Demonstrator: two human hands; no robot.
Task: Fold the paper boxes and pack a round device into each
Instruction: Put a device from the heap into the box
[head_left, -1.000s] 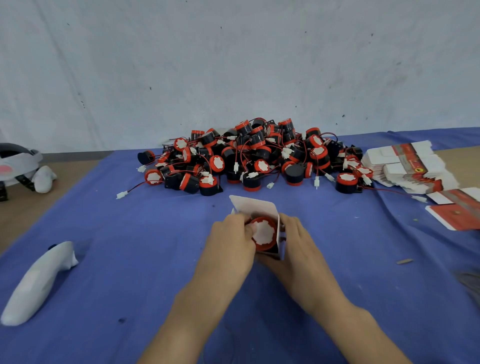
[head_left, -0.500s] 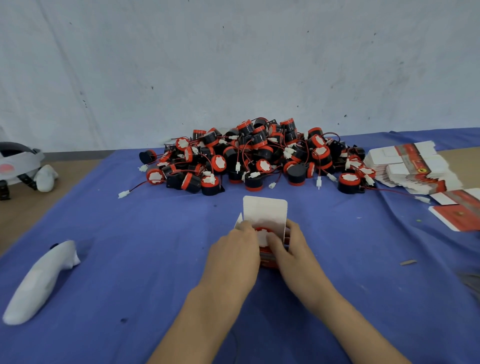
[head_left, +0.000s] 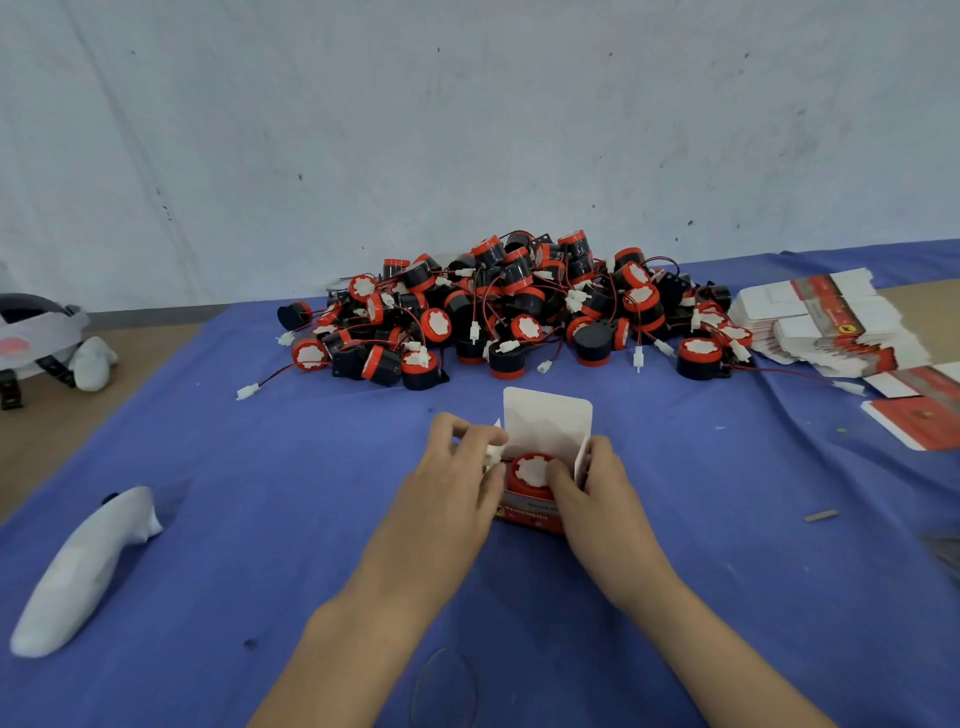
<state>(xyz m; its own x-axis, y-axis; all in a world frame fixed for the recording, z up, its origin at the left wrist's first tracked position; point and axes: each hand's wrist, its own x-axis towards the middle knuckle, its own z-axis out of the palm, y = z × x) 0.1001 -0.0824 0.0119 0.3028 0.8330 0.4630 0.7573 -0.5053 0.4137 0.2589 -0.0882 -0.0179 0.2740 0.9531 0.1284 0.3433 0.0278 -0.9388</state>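
Both sides of the paper box (head_left: 535, 519) on the tabletop (head_left: 260, 519) are held: our left hand (head_left: 457, 483) pinches the left flap (head_left: 493, 448), our right hand (head_left: 597, 493) grips the right wall (fingertip on the round device (head_left: 532, 472) seated inside). We see the lid (head_left: 548, 421) upright, beyond both.

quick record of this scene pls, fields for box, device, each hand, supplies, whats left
box: paper box on the blue cloth, top flap standing open
device: round device sits in the box, red-rimmed face up
left: left hand holds the box's left side
right: right hand holds its right side, thumb against the device
supplies: pile of devices behind the box; flat boxes stacked at far right
left to do: close the top flap
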